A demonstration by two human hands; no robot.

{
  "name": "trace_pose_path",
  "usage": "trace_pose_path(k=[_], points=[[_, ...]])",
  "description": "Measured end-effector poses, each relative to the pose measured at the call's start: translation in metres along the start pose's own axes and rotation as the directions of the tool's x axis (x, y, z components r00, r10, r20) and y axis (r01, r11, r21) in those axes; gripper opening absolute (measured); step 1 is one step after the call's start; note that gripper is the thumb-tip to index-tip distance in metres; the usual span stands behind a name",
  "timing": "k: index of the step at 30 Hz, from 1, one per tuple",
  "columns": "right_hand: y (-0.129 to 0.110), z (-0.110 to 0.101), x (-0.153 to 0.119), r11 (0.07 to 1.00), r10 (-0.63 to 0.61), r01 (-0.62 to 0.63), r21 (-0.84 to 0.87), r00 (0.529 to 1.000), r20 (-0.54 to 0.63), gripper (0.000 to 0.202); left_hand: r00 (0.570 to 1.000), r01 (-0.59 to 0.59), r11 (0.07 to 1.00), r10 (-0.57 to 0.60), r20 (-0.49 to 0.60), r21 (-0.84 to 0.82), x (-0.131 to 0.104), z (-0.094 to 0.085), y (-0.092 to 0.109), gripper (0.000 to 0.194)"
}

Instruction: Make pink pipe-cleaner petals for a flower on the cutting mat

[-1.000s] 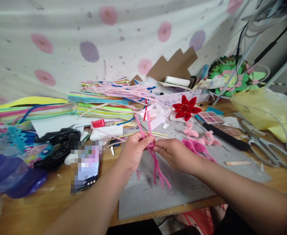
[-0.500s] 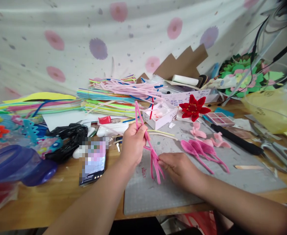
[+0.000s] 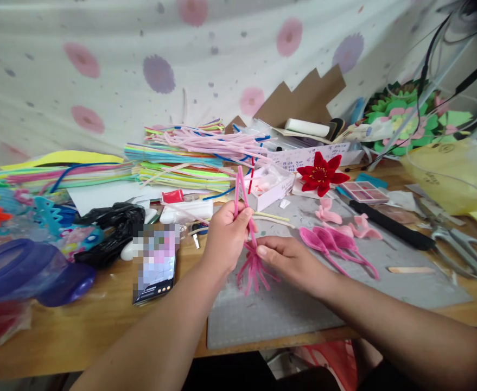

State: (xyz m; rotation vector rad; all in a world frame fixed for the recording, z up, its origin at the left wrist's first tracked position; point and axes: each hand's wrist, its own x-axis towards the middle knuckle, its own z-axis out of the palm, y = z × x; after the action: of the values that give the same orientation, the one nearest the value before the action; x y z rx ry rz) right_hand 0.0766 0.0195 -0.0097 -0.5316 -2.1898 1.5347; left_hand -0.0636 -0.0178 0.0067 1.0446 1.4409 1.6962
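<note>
the left hand (image 3: 228, 236) is closed, thumb pressed against the fingers, gripping a bunch of fuzzy pink strips (image 3: 253, 274) over the middle of a grey mat (image 3: 238, 331). two long ends stick up above that grip, while many shorter ends fan out below it, towards the near side. the right hand (image 3: 289, 260) is just to the right, its thumb and curled fingers touching the bunch where the ends begin to spread; whether it pinches a strip, i cannot tell. right of it on the mat lie three magenta petals (image 3: 325, 241) with their stems pointing nearer and to the right, and beyond them some pale pink curled pieces (image 3: 362, 227). a flat wooden stick (image 3: 411, 270) lies farther right, near a pair of scissors (image 3: 462, 252). on the far side sit a red flower (image 3: 322, 176) and, to its left, a small white box (image 3: 277, 193). left of the mat, a phone (image 3: 159, 277) lies on the wooden surface (image 3: 100, 331), with a black plastic bag (image 3: 114, 228) beyond it to the left. bundles of coloured strips (image 3: 185, 176) are stacked far left of centre.
</note>
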Motion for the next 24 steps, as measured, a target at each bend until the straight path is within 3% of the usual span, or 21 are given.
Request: trace_pose_path(k=[4, 8, 10, 13, 19, 24], points=[[0.009, 0.007, 0.01, 0.95, 0.146, -0.106, 0.293, 0.982, -0.119, 0.037, 0.999, 0.025, 0.991, -0.022, 0.024, -0.128, 0.0, 0.0, -0.003, 0.018], [0.006, -0.001, 0.015, 0.874, 0.183, -0.04, 0.484, 0.95, -0.252, 0.028, 0.968, 0.235, 0.929, -0.199, 0.15, -0.285, 0.0, 0.0, -0.005, 0.041], [0.001, -0.01, 0.017, 0.867, 0.179, 0.003, 0.498, 0.931, -0.317, 0.026, 0.944, 0.285, 0.933, -0.233, 0.235, -0.22, 0.0, 0.001, -0.005, 0.038], [-0.001, -0.02, 0.017, 0.884, 0.152, 0.055, 0.464, 0.905, -0.397, 0.024, 0.926, 0.234, 0.97, -0.205, 0.318, -0.058, -0.003, 0.002, -0.006, 0.024], [0.002, -0.026, 0.013, 0.897, 0.157, 0.024, 0.442, 0.917, -0.367, 0.028, 0.916, 0.19, 0.981, -0.195, 0.35, 0.05, -0.006, 0.005, -0.008, 0.02], [-0.001, -0.034, 0.011, 0.909, 0.186, -0.064, 0.411, 0.946, -0.265, 0.024, 0.919, 0.189, 0.979, -0.204, 0.339, 0.075, -0.006, 0.006, -0.008, 0.021]])
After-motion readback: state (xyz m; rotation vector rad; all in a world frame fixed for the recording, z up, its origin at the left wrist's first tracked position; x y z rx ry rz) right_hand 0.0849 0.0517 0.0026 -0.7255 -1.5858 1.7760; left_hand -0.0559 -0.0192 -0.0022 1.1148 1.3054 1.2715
